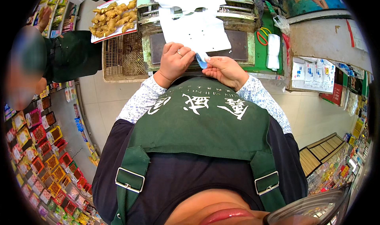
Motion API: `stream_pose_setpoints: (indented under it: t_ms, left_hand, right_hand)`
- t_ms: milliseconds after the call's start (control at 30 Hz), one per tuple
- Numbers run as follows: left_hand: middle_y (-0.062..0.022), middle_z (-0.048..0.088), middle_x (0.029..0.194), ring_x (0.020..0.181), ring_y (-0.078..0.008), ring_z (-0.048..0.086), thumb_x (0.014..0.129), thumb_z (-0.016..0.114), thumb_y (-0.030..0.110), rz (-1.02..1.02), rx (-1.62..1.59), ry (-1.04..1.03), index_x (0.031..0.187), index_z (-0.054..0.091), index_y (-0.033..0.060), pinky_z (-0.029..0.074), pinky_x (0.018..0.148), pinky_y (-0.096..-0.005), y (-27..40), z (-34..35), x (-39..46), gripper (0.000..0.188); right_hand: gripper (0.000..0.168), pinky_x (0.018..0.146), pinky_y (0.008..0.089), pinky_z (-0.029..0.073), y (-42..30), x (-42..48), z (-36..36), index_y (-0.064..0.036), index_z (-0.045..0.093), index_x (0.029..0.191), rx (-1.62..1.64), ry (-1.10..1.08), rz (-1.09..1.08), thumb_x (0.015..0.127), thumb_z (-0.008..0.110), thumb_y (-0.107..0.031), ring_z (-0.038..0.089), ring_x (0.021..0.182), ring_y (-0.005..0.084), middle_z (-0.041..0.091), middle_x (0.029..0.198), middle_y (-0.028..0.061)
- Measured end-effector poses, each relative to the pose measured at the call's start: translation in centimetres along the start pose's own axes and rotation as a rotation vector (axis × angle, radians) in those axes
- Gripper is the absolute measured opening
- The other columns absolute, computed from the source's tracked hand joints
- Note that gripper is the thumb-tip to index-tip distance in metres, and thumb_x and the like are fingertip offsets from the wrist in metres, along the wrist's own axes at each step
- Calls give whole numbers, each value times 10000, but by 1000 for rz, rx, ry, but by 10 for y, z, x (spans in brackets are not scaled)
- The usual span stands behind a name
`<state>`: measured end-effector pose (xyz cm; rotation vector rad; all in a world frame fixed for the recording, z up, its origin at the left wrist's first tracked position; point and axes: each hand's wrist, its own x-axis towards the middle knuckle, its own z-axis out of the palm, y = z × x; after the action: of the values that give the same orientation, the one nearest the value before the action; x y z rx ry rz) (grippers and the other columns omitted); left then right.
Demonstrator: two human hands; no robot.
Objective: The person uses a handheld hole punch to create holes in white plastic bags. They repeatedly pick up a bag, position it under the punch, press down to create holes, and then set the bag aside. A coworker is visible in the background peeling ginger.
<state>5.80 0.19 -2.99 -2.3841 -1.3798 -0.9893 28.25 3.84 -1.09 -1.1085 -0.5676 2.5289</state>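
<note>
My right hand pinches a small blue plastic object between thumb and fingers, with a narrow white piece at its top. My left hand, wearing a ring, is curled close beside it, its thumb and forefinger together near the blue edge. Whether those left fingertips grip anything is hard to see. Just beyond both hands, a white sheet with several small dark spots drapes over a worn green and metal stand with a dark panel.
Ginger roots fill a white tray at the left, above a plastic crate. Orange-handled scissors and a white roll lie at the right. A box of packets stands farther right. Another person is at the left.
</note>
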Motion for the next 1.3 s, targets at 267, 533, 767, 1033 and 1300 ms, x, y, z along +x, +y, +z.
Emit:
stream_pose_setpoints:
  t_ms: [267, 533, 767, 1033, 1300]
  left_hand:
    - [33, 645, 860, 836, -172, 601, 760, 700, 125, 48, -4, -21, 855, 687, 118, 441, 820, -344, 2, -4, 5, 96]
    - [15, 658, 860, 829, -185, 600, 731, 681, 135, 36, 15, -64, 850, 687, 103, 449, 828, -351, -6, -5, 6, 123]
    - [9, 659, 869, 840, -193, 601, 748, 691, 120, -14, 3, -60, 856, 685, 104, 451, 831, -362, -11, -7, 4, 110]
    - [11, 658, 885, 855, -194, 600, 772, 691, 105, -21, 33, -24, 885, 689, 108, 448, 839, -366, -11, -14, 14, 113]
    - [30, 657, 891, 855, -193, 593, 762, 676, 98, -60, 69, -1, 896, 685, 126, 437, 846, -369, -14, -17, 10, 137]
  right_hand:
    - [291, 769, 271, 580, -2, 17, -5, 74, 618, 1054, 53, 43, -41, 968, 672, -198, 647, 830, 173, 637, 947, 109]
    - [314, 801, 318, 588, -13, 33, 0, 80, 563, 1095, 2, 10, 13, 1022, 580, -224, 644, 842, 217, 633, 980, 149]
    - [204, 659, 273, 528, -2, 37, 5, 4, 566, 1057, -34, -33, 2, 1028, 543, -196, 603, 723, 165, 620, 860, 92]
    - [167, 532, 201, 380, 0, 41, 6, -36, 541, 1042, -73, -106, -182, 1017, 562, -200, 463, 609, 88, 511, 730, -6]
    - [198, 533, 199, 368, -14, 30, 11, -37, 578, 952, -106, -102, -22, 1011, 583, -227, 474, 614, 86, 523, 726, -16]
